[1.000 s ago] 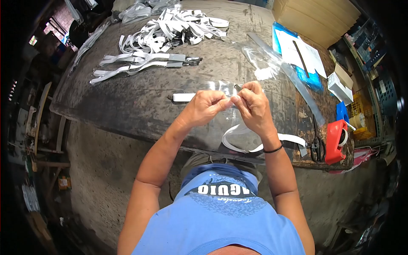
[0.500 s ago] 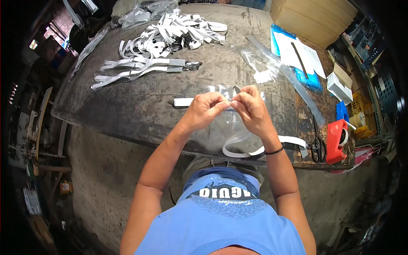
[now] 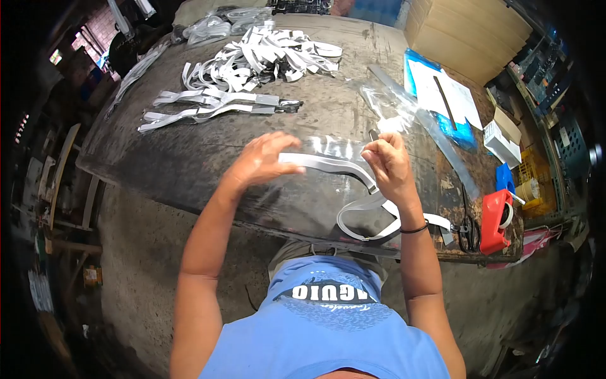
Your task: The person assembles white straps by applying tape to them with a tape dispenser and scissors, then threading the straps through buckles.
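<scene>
A white strap lies across the dark table in front of me and curls into a loop near the front edge. My left hand is over the strap's left end, its fingers apart and curved around that end without a visible grip. To the right, my right hand is pinched above the strap. A small dark tip sticks up behind its fingers; what they hold is mostly hidden. Beneath the hands, a clear plastic sheet shines on the table.
Many white straps are heaped at the back left, with two laid nearer. On the right are a clear plastic strip, papers, scissors, a red tape dispenser and a cardboard box.
My hands, which were together, have moved apart. The left went left and its fingers opened; the right shifted slightly right. More of the strap between them now shows.
</scene>
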### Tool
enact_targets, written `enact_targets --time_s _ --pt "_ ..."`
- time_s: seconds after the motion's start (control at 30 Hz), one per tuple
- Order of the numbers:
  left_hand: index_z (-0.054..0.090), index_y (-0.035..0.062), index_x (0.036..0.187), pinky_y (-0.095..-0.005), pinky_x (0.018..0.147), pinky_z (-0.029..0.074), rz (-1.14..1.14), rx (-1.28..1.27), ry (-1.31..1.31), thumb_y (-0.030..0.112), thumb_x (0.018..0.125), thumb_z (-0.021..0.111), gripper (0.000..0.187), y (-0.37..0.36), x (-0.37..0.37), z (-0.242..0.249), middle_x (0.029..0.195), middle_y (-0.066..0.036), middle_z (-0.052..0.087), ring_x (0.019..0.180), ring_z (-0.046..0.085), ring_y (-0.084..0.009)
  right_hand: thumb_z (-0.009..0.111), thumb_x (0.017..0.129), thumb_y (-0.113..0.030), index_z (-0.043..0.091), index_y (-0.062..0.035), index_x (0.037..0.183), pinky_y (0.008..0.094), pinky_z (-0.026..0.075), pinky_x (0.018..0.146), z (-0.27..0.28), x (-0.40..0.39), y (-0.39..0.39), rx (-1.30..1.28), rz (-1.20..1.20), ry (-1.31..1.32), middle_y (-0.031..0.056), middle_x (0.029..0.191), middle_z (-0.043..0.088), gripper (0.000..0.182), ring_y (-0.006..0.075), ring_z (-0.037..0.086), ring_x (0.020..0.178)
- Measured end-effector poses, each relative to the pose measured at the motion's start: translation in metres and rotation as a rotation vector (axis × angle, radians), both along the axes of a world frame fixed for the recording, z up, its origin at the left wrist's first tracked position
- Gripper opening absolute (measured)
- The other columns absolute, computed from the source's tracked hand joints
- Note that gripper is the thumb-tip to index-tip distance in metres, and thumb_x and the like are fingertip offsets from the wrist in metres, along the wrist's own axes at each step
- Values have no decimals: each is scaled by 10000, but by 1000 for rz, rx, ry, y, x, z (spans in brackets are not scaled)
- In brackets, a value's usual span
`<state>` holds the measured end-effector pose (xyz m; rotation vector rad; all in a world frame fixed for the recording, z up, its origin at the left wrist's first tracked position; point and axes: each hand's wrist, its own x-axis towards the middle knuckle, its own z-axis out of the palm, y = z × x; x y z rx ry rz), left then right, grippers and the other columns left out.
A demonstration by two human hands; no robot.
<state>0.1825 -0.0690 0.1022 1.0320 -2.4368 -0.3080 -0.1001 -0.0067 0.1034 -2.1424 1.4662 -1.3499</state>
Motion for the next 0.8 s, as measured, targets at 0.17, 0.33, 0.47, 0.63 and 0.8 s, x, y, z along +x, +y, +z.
enact_targets --time_s 0.17,0.33,0.47,0.63,0.8 --pt "643 52 1113 -345 836 501 -187 82 378 260 824 741 370 4 -61 1 1059 -118 657 950 626 -228 706 824 -83 641 -20 907 380 489 743 5 11 1 -40 50 0 166 986 563 123 323 591 866" --pt "674 39 915 -363 679 493 -285 363 456 243 843 699 218 1 -82 -10 812 -116 662 737 627 -257 722 812 -98 646 -23 907 379 477 746 11 2 9 -4 16 93 156 964 557 143 321 579 877" --pt "647 38 858 -349 648 469 -276 315 436 242 846 695 210 12 -88 -12 765 -100 617 702 591 -231 709 829 -115 621 -7 871 368 453 731 14 -3 13 84 100 59 136 911 528 146 303 549 824" --pt "668 57 903 -307 650 461 -321 505 455 243 880 679 188 16 -86 -8 808 -45 637 720 583 -136 675 859 -95 571 18 801 371 424 680 18 1 17 77 22 127 133 866 507 165 290 514 762" --pt "671 42 905 -305 651 464 -350 626 503 248 886 674 207 12 -94 -16 773 -54 656 699 586 -129 677 850 -84 590 6 794 377 424 682 16 2 16 -12 66 87 130 859 495 137 279 515 766"
